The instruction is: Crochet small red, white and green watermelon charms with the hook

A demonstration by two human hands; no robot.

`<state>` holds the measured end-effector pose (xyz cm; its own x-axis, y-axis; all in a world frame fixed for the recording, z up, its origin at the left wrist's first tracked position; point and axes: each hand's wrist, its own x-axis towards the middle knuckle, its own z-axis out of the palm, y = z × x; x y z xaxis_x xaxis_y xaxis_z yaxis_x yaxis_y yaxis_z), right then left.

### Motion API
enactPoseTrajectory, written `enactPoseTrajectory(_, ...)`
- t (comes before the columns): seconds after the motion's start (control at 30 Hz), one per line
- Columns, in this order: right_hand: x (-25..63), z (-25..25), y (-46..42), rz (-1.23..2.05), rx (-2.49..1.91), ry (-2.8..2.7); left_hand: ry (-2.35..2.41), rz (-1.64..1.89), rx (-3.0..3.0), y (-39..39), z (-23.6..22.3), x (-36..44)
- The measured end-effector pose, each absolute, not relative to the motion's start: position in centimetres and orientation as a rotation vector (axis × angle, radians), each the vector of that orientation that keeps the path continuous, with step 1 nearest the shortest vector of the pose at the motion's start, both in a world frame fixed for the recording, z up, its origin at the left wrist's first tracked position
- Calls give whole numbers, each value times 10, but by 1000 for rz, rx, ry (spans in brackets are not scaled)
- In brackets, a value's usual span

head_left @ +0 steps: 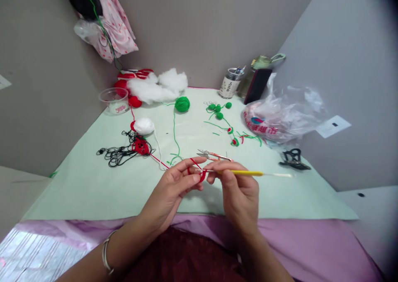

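My left hand [177, 186] pinches a small red crochet piece [202, 176], with red yarn [157, 159] looped over its fingers and trailing left across the table. My right hand [238, 190] is closed on a yellow-handled crochet hook [248, 173], its tip at the red piece. Both hands hover above the near part of the pale green table cover [93, 186]. Small snips [214, 154] lie just beyond my fingers.
A green yarn ball [182, 104], white stuffing [157, 87], a white ball [143, 125], tangled black thread [116, 154] and small green pieces [219, 110] lie farther back. A plastic bag [280, 116] and black scissors [294, 158] sit right; a jar [230, 83] and clear cup [114, 99] stand behind.
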<state>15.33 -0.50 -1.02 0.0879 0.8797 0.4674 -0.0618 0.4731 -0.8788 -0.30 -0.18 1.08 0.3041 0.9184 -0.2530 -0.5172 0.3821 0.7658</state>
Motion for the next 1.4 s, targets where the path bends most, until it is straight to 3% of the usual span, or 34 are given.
enactPoseTrajectory(0.13,158,-11,-8,860,-819,-1325,794,1029,659,-1,13,-7)
enactPoseTrajectory(0.3,158,-19,-16,197,-891,-1788,809,1112,647,-4,13,-4)
enactPoseTrajectory(0.37,156,-21,-17,94,-899,-1807,746,1059,564,-4,12,-4)
enactPoseTrajectory(0.63,154,-10,-7,793,-809,-1306,711,1038,547,-2,10,-3)
enactPoseTrajectory(0.77,151,-11,-9,652,-833,-1433,744,1092,650,-6,8,3)
enactPoseTrajectory(1.0,151,-28,-17,113,-897,-1726,689,1043,470,-5,0,5)
enactPoseTrajectory(1.4,155,-13,-9,612,-875,-1425,695,1023,458,-2,6,3)
